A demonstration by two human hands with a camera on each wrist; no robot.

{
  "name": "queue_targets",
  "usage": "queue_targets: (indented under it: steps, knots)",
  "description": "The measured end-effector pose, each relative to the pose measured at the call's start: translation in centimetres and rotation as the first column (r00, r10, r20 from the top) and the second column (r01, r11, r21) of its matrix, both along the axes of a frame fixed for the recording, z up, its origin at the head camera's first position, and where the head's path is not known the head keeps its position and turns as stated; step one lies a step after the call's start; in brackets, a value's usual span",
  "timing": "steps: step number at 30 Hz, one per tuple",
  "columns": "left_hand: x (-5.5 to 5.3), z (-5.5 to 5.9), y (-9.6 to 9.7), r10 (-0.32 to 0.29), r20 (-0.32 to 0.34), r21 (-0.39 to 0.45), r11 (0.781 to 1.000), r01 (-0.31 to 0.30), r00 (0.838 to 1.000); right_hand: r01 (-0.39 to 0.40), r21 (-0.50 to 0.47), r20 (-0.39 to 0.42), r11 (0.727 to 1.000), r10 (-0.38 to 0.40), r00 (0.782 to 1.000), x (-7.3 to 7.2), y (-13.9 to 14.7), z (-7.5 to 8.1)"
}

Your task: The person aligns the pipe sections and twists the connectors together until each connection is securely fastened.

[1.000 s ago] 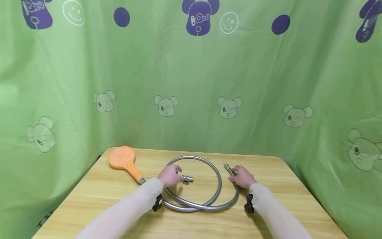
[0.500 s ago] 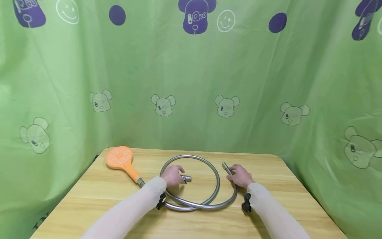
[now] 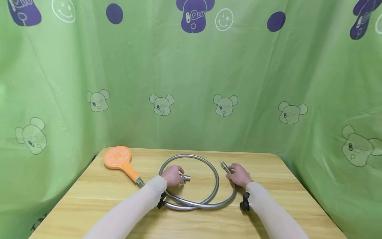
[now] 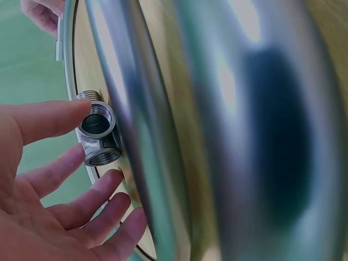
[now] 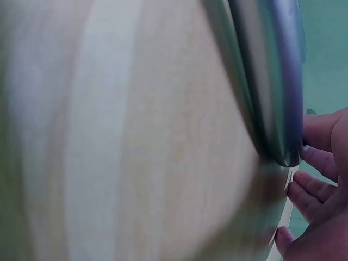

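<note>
My left hand [image 3: 173,176] pinches a small chrome tee fitting [image 3: 187,178], which lies inside the hose loop. In the left wrist view the thumb lies on the fitting's threaded opening [image 4: 98,120] and the index fingertip meets its side, the other fingers spread below. My right hand [image 3: 239,175] holds the silver shower hose [image 3: 216,186] between thumb and fingers, just below its metal end nut [image 3: 223,164]. The right wrist view has the hose [image 5: 288,76] running to those fingertips. At the left, an orange shower head [image 3: 117,157] is joined to the hose's other end.
Everything rests on a light wooden table [image 3: 274,205] with rounded far corners. The hose makes one big loop and crosses itself near the front. A green curtain [image 3: 191,76] with bear prints surrounds the table at the back and sides.
My left hand has moved right onto the tee fitting, and its thumb and fingers now cover part of it. The right hand keeps its hold on the hose. The head view has shifted slightly.
</note>
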State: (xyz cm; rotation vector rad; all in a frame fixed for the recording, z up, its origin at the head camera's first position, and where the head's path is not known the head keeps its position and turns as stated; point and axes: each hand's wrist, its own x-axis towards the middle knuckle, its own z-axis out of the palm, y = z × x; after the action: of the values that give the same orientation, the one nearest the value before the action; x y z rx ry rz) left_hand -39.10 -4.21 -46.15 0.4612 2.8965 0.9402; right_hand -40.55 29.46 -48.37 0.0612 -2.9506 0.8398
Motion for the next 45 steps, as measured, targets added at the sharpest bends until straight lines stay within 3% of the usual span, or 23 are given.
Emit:
queue_targets:
  steps: [18, 33, 45]
  knots:
    - [0.0, -0.5, 0.5, -0.008, 0.008, 0.017, 1.000, 0.007, 1.000, 0.033, -0.082, 0.000, 0.996, -0.033, 0.999, 0.2, 0.4, 0.2]
    - [0.6, 0.8, 0.5, -0.007, 0.014, -0.027, 1.000, 0.008, 1.000, 0.010, -0.156, -0.044, 0.988, -0.018, 0.999, 0.7, -0.3, 0.8]
    - [0.2, 0.4, 0.5, -0.023, 0.002, -0.027, 0.999, 0.024, 1.000, 0.014, -0.198, -0.069, 0.980, -0.028, 0.997, 0.7, -0.9, 0.9]
